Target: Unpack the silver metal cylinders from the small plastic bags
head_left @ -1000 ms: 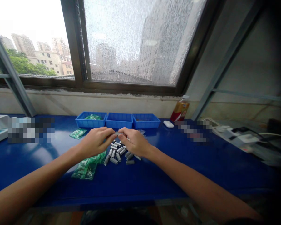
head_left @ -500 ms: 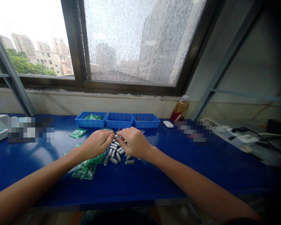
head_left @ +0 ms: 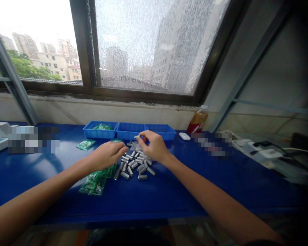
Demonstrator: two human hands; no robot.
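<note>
My right hand (head_left: 154, 146) is raised just in front of the middle blue bin. Its thumb and fingers pinch a small pale, silvery piece (head_left: 137, 137), too small to name surely. My left hand (head_left: 107, 155) hovers left of the pile, fingers closed together; anything inside them is hidden. Between and below the hands lies a loose pile of short silver metal cylinders (head_left: 129, 171). Behind the pile are clear, shiny bits (head_left: 136, 147), partly covered by my right hand. Green plastic packets (head_left: 94, 182) lie under and in front of my left wrist.
Three blue bins stand in a row by the wall: the left bin (head_left: 86, 132) with green packets, the middle bin (head_left: 123, 134) and the right bin (head_left: 171, 135). Another green packet (head_left: 86, 145), a white case (head_left: 184, 136), a drink bottle (head_left: 197, 119) and power strips (head_left: 268, 153) lie around.
My hands, together over the pile before, are now apart. The right one has moved up and right with a small piece in its fingertips; the left has barely moved. More cylinders show.
</note>
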